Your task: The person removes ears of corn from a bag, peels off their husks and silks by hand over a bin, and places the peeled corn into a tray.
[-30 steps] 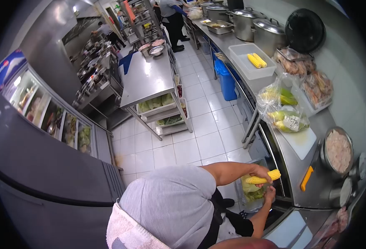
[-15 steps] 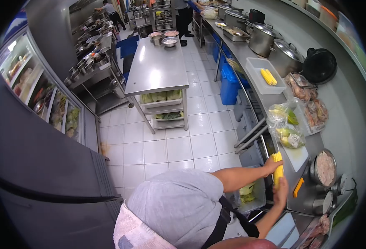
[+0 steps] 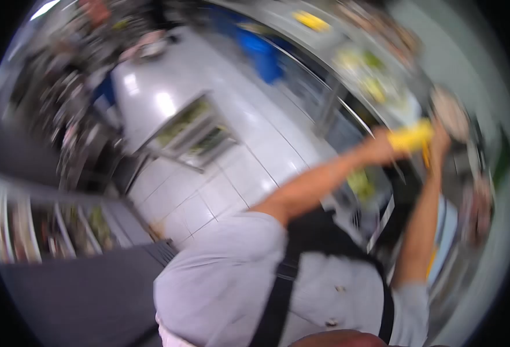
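A yellow, husked ear of corn [image 3: 411,136] is held level between my two hands, over the counter edge. My left hand [image 3: 377,148] is closed around its left end. At the other end is my right hand [image 3: 440,140], smeared by motion but seeming to close on the tip. Just beside the right hand, the orange handle of a knife [image 3: 426,155] shows, looking as if it lies on the counter. Beyond the hands stands a metal bowl of pale meat [image 3: 450,111]. A plastic bag of green and yellow produce [image 3: 370,75] lies further up the counter.
More husked corn [image 3: 311,21] sits in a tray at the far end. Below the counter is a bin with green husks [image 3: 361,188]. A steel table [image 3: 174,75] stands across the tiled floor, a glass-door fridge [image 3: 52,225] to the left. Raw meat [image 3: 476,211] lies at the right.
The whole view has swung round and blurred as my head and body turned right. The ear of corn has gone from upright to level, with both hands still at it.
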The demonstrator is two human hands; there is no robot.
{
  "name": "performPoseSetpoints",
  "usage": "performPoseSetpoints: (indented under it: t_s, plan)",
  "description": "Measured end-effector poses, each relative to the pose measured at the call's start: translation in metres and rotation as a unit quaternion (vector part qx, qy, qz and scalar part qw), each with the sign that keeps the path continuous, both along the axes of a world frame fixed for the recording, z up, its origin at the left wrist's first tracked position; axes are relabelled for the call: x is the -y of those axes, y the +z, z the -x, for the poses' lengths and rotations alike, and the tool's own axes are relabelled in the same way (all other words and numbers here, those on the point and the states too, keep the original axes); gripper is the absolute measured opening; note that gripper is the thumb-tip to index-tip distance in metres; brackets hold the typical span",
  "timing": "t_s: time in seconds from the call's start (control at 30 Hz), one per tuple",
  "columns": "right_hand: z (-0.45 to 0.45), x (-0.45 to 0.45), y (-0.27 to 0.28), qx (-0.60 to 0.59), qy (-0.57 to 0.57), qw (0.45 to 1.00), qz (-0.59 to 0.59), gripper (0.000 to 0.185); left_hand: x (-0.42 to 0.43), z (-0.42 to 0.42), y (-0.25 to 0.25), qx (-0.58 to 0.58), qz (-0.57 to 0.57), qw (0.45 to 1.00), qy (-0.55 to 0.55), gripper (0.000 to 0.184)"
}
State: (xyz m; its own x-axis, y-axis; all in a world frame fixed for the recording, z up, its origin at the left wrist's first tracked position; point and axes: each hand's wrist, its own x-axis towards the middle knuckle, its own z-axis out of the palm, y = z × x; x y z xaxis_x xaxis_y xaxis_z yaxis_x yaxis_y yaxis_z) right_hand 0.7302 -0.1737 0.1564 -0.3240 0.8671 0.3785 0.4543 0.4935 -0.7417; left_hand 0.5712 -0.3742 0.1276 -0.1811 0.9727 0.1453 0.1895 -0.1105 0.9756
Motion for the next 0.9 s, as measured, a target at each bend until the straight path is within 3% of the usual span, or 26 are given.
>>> performPoseSetpoints:
  t_s: [0.03, 0.07, 0.1, 0.17, 0.23, 0.3, 0.43, 0.5, 0.53, 0.6, 0.63, 0.67, 0.73, 0.77, 0.8, 0.83, 0.87, 0.9]
  plan:
    - [0.011, 0.016, 0.010, 0.025, -0.019, 0.995, -0.092, 0.041, 0.006, -0.005, 0.007, 0.054, -0.002, 0.998, 0.025, 0.040]
    - [0.020, 0.032, 0.021, 0.049, -0.048, 0.981, -0.182, 0.040, 0.007, -0.006, 0.014, 0.036, 0.046, 0.997, 0.059, 0.040]
    - [0.024, 0.020, 0.017, 0.081, -0.089, 0.984, -0.132, 0.056, -0.008, -0.008, -0.012, 0.091, 0.028, 0.995, 0.036, 0.044]
    - [0.031, -0.003, -0.004, 0.055, -0.143, 0.986, -0.070, 0.065, -0.010, -0.021, -0.019, 0.237, 0.027, 0.971, 0.006, 0.037]
    - [0.031, -0.010, -0.039, -0.039, -0.078, 0.992, -0.096, 0.062, -0.020, -0.022, -0.028, 0.364, 0.042, 0.929, -0.058, 0.039]
    - [0.025, 0.019, -0.055, 0.025, -0.089, 0.995, -0.045, 0.058, -0.034, -0.024, -0.032, 0.515, 0.043, 0.855, -0.032, 0.041]
    - [-0.019, 0.039, -0.122, 0.024, -0.078, 0.997, 0.010, 0.041, -0.070, 0.009, -0.044, 0.355, 0.047, 0.934, -0.001, 0.046]
    - [-0.066, 0.006, -0.248, 0.122, 0.100, 0.975, 0.154, 0.041, -0.081, 0.010, -0.051, 0.339, 0.042, 0.940, -0.004, 0.047]
    - [-0.091, 0.008, -0.262, 0.354, 0.137, 0.919, 0.110, 0.049, -0.085, 0.006, -0.055, 0.306, 0.061, 0.950, 0.026, 0.047]
    - [-0.090, -0.016, -0.252, 0.080, 0.104, 0.959, 0.252, 0.053, -0.095, 0.001, -0.064, 0.299, 0.104, 0.949, -0.006, 0.047]
    - [-0.094, -0.009, -0.247, -0.058, 0.082, 0.939, 0.330, 0.055, -0.092, -0.005, -0.071, 0.302, 0.144, 0.942, -0.029, 0.049]
    - [-0.086, -0.007, -0.204, -0.256, 0.040, 0.854, 0.451, 0.062, -0.091, -0.010, -0.084, 0.325, 0.179, 0.926, -0.072, 0.047]
    - [-0.059, -0.017, -0.149, -0.499, 0.061, 0.754, 0.422, 0.074, -0.100, -0.023, -0.098, 0.323, 0.226, 0.909, -0.133, 0.045]
    - [-0.037, -0.033, -0.159, -0.546, 0.091, 0.726, 0.408, 0.073, -0.103, -0.036, -0.096, 0.249, 0.253, 0.926, -0.129, 0.047]
    - [-0.030, -0.037, -0.176, -0.570, 0.259, 0.654, 0.425, 0.072, -0.108, -0.049, -0.095, 0.256, 0.266, 0.923, -0.111, 0.048]
    - [-0.016, -0.032, -0.167, -0.552, 0.252, 0.659, 0.445, 0.070, -0.114, -0.058, -0.094, 0.259, 0.273, 0.922, -0.093, 0.049]
    - [-0.001, -0.027, -0.157, -0.533, 0.246, 0.663, 0.465, 0.068, -0.120, -0.062, -0.088, 0.150, 0.232, 0.961, -0.010, 0.051]
    - [0.017, 0.005, -0.129, -0.473, 0.057, 0.736, 0.482, 0.064, -0.129, -0.063, -0.087, 0.040, 0.182, 0.980, 0.075, 0.054]
